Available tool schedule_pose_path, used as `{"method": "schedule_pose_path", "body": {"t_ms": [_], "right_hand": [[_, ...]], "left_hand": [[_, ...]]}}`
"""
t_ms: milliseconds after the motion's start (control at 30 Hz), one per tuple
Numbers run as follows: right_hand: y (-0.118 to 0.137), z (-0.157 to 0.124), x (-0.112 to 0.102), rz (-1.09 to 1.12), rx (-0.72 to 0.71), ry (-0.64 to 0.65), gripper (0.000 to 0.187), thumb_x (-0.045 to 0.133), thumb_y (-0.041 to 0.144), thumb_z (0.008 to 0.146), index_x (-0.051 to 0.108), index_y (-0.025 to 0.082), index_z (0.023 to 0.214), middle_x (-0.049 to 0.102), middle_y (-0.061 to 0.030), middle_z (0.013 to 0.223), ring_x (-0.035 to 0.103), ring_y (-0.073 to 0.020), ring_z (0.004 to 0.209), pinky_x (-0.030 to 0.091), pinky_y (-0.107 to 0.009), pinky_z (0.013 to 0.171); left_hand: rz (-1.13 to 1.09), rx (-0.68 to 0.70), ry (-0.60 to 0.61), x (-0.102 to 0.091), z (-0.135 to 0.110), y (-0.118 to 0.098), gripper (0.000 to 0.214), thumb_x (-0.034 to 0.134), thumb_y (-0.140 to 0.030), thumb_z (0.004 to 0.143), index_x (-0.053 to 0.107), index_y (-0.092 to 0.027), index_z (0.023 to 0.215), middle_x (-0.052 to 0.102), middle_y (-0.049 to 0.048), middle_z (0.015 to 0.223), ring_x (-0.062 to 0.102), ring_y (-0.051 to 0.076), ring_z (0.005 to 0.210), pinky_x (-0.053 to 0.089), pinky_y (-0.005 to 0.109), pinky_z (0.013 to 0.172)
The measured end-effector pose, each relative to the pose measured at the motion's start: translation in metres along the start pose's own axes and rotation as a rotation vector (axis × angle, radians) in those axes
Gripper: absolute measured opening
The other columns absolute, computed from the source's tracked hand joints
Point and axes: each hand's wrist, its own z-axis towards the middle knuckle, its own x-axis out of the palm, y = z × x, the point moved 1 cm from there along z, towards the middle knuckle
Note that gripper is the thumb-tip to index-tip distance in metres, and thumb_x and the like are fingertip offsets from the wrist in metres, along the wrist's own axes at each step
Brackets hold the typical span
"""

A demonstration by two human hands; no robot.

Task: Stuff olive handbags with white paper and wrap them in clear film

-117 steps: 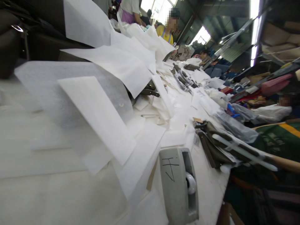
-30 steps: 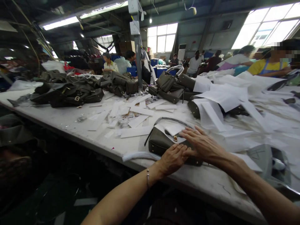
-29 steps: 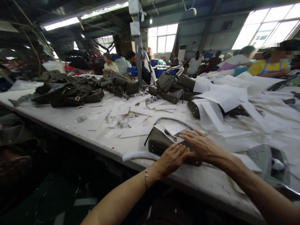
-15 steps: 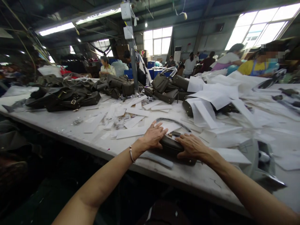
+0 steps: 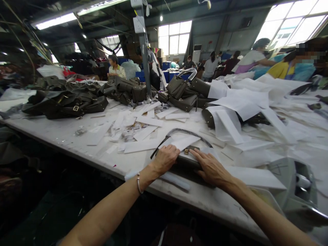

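Palms down on bag (image 5: 188, 164): left hand (image 5: 165, 159) 9 o'clock, fingers curled, grip unclear; right hand (image 5: 211, 169) 3 o'clock, fingers, thumb apart.

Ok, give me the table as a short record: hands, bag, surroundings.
Left hand: curled on the left end of the handbag
Right hand: spread on its right part, beside the gold-tone buckle
Handbag: dark olive, near the table edge
Handle: arched beyond the bag
Right: grey tape dispenser
Far left: heaped olive bags
Beyond: scattered white strips

Head-worn view, facing forward and down, left hand (image 5: 165, 160) and right hand (image 5: 211, 171) near, windows (image 5: 174, 29) far
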Motion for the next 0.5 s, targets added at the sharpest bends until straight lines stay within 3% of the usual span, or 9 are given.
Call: {"method": "schedule_pose_path", "body": {"t_ms": [67,133,267,400,500], "right_hand": [[0.001,-0.006,0.019,-0.078,0.009,-0.051,0.079,0.051,0.009,0.08,0.027,0.025,0.153,0.038,-0.0138,0.153,0.046,-0.0327,0.132,0.04,-0.051,0.104],[0.003,-0.012,0.037,-0.175,0.017,-0.11,0.08,0.045,0.001,0.079,0.029,0.029,0.153,0.04,-0.0109,0.153,0.044,-0.0348,0.133,0.038,-0.054,0.106],[0.006,-0.022,0.06,-0.272,0.006,-0.185,0.077,0.041,-0.002,0.081,0.035,0.028,0.151,0.04,-0.0073,0.153,0.038,-0.037,0.137,0.033,-0.058,0.11],[0.005,-0.02,0.058,-0.241,0.044,-0.147,0.077,0.044,-0.001,0.082,0.032,0.025,0.153,0.035,-0.0106,0.156,0.038,-0.0357,0.138,0.033,-0.056,0.111],[0.008,-0.01,0.039,-0.183,0.049,-0.01,0.075,0.061,0.018,0.084,0.033,0.028,0.152,0.036,-0.0154,0.154,0.044,-0.0406,0.133,0.04,-0.059,0.103]], "left_hand": [[0.007,-0.028,-0.034,0.015,-0.008,-0.008,0.015,0.056,-0.026,0.096,0.056,-0.018,0.108,0.06,0.0077,0.095,0.058,0.025,0.09,0.044,0.036,0.074],[0.013,-0.037,-0.059,0.028,-0.015,-0.015,0.017,0.045,-0.02,0.099,0.057,-0.019,0.111,0.059,0.0067,0.09,0.058,0.024,0.086,0.043,0.036,0.072],[0.025,0.007,-0.095,0.038,-0.02,-0.022,0.025,0.042,-0.02,0.1,0.055,-0.019,0.121,0.06,0.0065,0.092,0.057,0.023,0.085,0.044,0.037,0.071],[0.027,0.084,-0.116,0.038,-0.016,-0.022,0.021,0.043,-0.021,0.1,0.058,-0.016,0.113,0.061,0.0072,0.099,0.058,0.023,0.093,0.047,0.038,0.082],[0.003,0.087,-0.156,0.041,-0.014,-0.022,0.02,0.045,-0.022,0.099,0.059,-0.017,0.112,0.061,0.0087,0.11,0.055,0.026,0.113,0.042,0.045,0.103]]}}
